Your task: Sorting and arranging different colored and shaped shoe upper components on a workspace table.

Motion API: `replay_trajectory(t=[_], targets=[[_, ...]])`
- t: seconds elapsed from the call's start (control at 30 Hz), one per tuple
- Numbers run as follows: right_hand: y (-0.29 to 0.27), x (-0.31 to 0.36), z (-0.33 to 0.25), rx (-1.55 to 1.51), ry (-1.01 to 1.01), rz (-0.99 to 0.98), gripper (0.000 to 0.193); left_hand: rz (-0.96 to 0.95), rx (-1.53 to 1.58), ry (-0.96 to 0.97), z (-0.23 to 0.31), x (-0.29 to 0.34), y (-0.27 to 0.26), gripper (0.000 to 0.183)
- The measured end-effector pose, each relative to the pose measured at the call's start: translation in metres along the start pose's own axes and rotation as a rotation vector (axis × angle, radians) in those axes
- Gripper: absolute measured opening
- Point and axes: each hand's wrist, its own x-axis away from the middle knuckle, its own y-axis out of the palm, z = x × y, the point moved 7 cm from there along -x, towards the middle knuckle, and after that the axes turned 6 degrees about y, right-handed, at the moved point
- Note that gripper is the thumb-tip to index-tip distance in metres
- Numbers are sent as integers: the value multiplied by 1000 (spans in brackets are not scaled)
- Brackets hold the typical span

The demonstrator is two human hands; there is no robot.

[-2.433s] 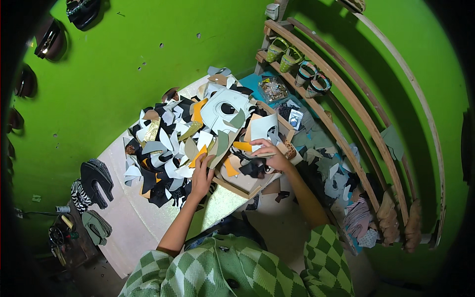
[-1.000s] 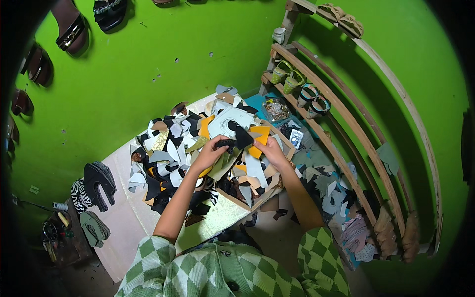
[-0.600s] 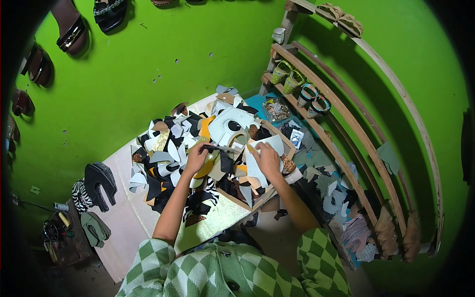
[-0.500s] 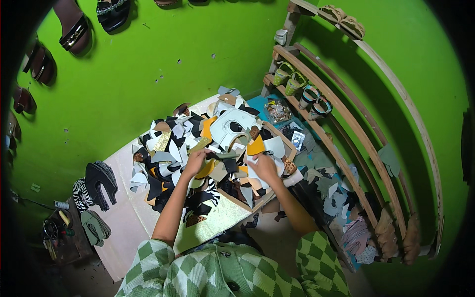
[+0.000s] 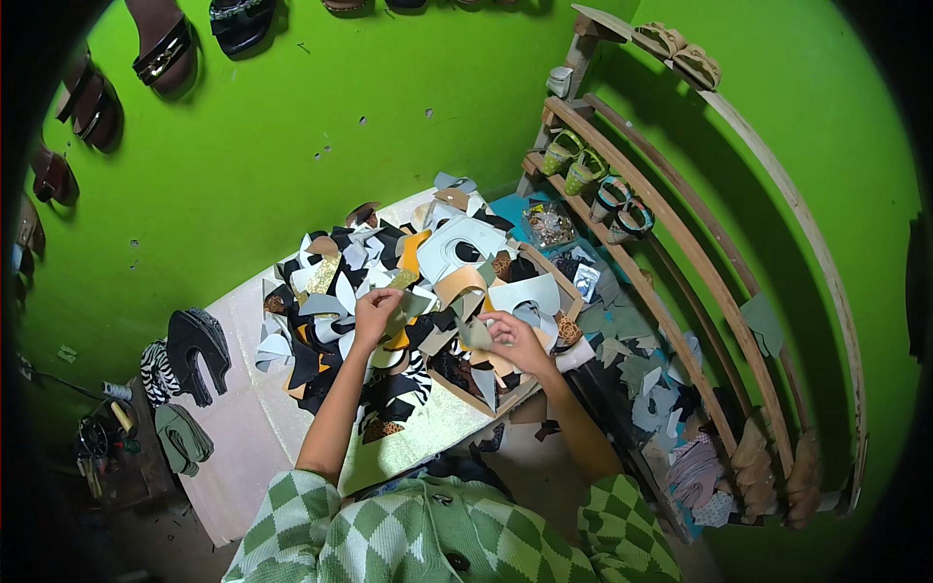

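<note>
My right hand [image 5: 513, 340] pinches grey-green cutout [image 5: 473, 333] over wooden tray [image 5: 512, 394] on bench [image 5: 243, 408]. My left hand [image 5: 374, 313] – grip closed on olive scrap [image 5: 401, 307] – rests on heap of cut pieces [image 5: 330, 291]. Beyond – shelf [image 5: 671, 248] with small sandals [image 5: 573, 163], green wall [image 5: 292, 117].

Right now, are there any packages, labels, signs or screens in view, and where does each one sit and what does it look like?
Clear plastic bag: on the teal surface by the shelf post, lumpy, filled with small brownish bits.
Small packet: right of the wooden box, flat, rectangular, pale blue and white with a dark patch.
White container: on the shelf post near the top, small and boxy; any label is too small to tell.
No signs or screens in view.
</note>
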Motion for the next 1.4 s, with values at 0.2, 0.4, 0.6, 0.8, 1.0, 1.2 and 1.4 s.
replay_trajectory(t=[0.2, 0.4, 0.6, 0.8, 1.0, 1.2, 1.4], targets=[[-22, 19, -23, 288, -268, 76, 13, 0, 19, 49, -2, 3, 10, 19], [-40, 20, -21, 303, -279, 223, 19, -138, 148, -9, 14, 5, 28, 25], [-28, -3, -12, 653, -217, 376, 56, -266, -97, -12, -9, 11, 7, 29], [21, -33, 46, 818, -207, 38, 49, -171, -558, 133, -29, 49, -57, 35], [65, -27, 16, 759, -160, -67, 12, -235, -880, 193, -20, 121, -94, 48], [15, -15, -1, 854, 37, 448, 14, -305, -877, 192, -32, 164, -94, 42], [44, -34, -44, 1149, -58, 726, 37, -8, -854, 263, -14, 167, -145, 38]])
